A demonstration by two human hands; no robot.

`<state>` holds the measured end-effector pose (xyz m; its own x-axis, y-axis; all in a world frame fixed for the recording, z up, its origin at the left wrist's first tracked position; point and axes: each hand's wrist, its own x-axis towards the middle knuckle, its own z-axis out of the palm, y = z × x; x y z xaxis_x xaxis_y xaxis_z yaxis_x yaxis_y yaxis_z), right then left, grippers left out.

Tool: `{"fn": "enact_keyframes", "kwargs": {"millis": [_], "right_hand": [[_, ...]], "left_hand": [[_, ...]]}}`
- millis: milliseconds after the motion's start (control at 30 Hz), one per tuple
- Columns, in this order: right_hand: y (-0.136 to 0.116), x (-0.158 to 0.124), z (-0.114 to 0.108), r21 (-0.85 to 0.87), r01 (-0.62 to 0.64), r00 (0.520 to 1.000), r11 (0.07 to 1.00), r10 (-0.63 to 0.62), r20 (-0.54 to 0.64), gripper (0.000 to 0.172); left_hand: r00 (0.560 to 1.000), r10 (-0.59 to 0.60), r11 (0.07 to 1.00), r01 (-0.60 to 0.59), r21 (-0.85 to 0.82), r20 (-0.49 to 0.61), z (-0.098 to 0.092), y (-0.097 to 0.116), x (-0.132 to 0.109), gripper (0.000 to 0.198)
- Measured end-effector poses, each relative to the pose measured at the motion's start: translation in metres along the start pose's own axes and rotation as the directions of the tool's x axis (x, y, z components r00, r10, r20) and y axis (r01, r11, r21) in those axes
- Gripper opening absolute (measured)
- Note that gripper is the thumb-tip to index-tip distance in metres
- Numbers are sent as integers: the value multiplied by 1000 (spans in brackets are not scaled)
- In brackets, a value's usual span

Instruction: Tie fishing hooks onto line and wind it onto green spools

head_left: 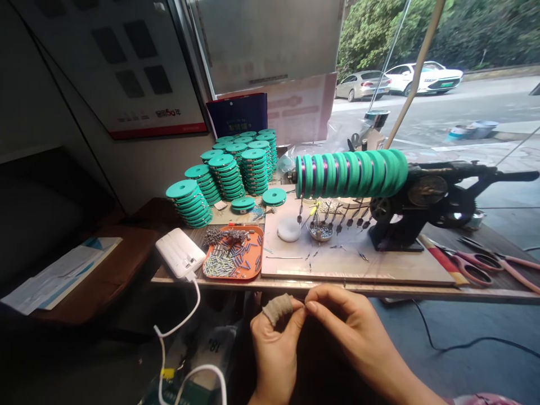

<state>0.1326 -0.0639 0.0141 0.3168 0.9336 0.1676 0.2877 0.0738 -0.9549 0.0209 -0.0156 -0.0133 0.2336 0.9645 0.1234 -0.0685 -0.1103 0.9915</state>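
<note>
Just below the front edge of the workbench, my left hand (276,343) and my right hand (354,323) meet fingertip to fingertip. Both are closed in a pinch. What lies between the fingertips is too small to make out. A tan wrap (277,309) covers the left index finger. Above the hands lies a wooden board (320,267) with small metal pieces and a thin wire on it. An orange tray (257,274) of small tubes and metal parts is to the left. A small metal bowl (321,236) of tiny parts stands behind, beside a round white piece (289,230).
A black winding machine (405,225) carries a row of green spools (352,173), with weighted pieces hanging below. Stacked green spools (221,174) stand at back left. A white power bank (180,253) overhangs the front edge, its cable dropping down. Scissors (472,267) and pliers (506,259) lie right.
</note>
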Motion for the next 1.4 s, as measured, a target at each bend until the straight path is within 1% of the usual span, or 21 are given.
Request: {"fn": "enact_keyframes", "kwargs": {"millis": [133,333,433,533,633,733,767,800,833,900,933,967,1000,1067,1133,1167,1233,1300,1333,1367,1400], "right_hand": [[0,0,0,-19,26,1000,999,-26,0,16],[-5,0,0,-124,77,997,989,-76,11,15],[-5,-1,0,-153,101,995,983,-101,12,14],[-3,-1,1,-172,125,992,977,-124,16,14],[-1,0,0,-176,175,984,969,-176,11,13],[1,-1,-2,-199,309,946,930,-323,-42,11],[2,-2,-2,-224,371,918,901,-393,-62,11],[4,-4,-3,-257,430,884,866,-461,-75,13],[6,-6,-3,-293,483,847,825,-525,-80,15],[9,-10,-2,-353,569,779,743,-625,-59,24],[11,-12,-1,-369,602,751,708,-659,-40,29],[12,-14,0,-376,621,736,688,-677,-21,33],[14,-15,2,-374,635,727,675,-687,-5,35],[14,-17,4,-357,647,724,674,-689,12,38],[13,-16,4,-317,639,740,701,-672,8,34],[12,-16,4,-285,625,758,727,-652,-1,31],[7,-14,2,-218,541,826,812,-562,-44,23],[2,-11,0,-153,399,907,904,-414,-81,13],[0,-9,0,-128,323,939,938,-335,-83,10],[-2,-8,0,-106,253,962,962,-262,-75,10],[-3,-7,0,-89,194,978,977,-199,-56,11]], "left_hand": [[999,39,998,-38,55,-12,-2,-2,0,1],[990,139,959,-130,251,-19,-6,-1,-1,2],[987,160,948,-150,280,-14,-7,1,-1,3],[993,117,964,-109,244,-19,-6,2,0,4],[1000,14,990,-15,138,15,-6,5,2,5],[992,-123,992,123,-2,-13,-7,8,2,28],[981,-195,978,192,-77,-21,-7,8,2,34],[959,-282,946,278,-169,-4,-8,8,2,34],[927,-372,889,372,-267,52,-8,8,2,29],[834,-495,718,551,-424,245,-9,7,1,18],[790,-513,635,612,-472,334,-8,7,1,18],[759,-512,569,651,-503,403,-8,7,1,18],[740,-500,521,672,-526,450,-7,7,1,17],[731,-477,475,682,-557,488,-5,8,2,14],[748,-473,493,662,-564,465,-4,10,4,11],[772,-478,529,634,-563,419,-4,10,5,11],[849,-461,680,526,-511,260,-4,11,7,11],[927,-358,867,374,-329,108,-6,11,6,11],[957,-281,935,289,-204,69,-7,11,5,10],[978,-199,976,203,-75,55,-7,10,4,9],[991,-121,992,119,41,59,-8,9,2,9]]}}
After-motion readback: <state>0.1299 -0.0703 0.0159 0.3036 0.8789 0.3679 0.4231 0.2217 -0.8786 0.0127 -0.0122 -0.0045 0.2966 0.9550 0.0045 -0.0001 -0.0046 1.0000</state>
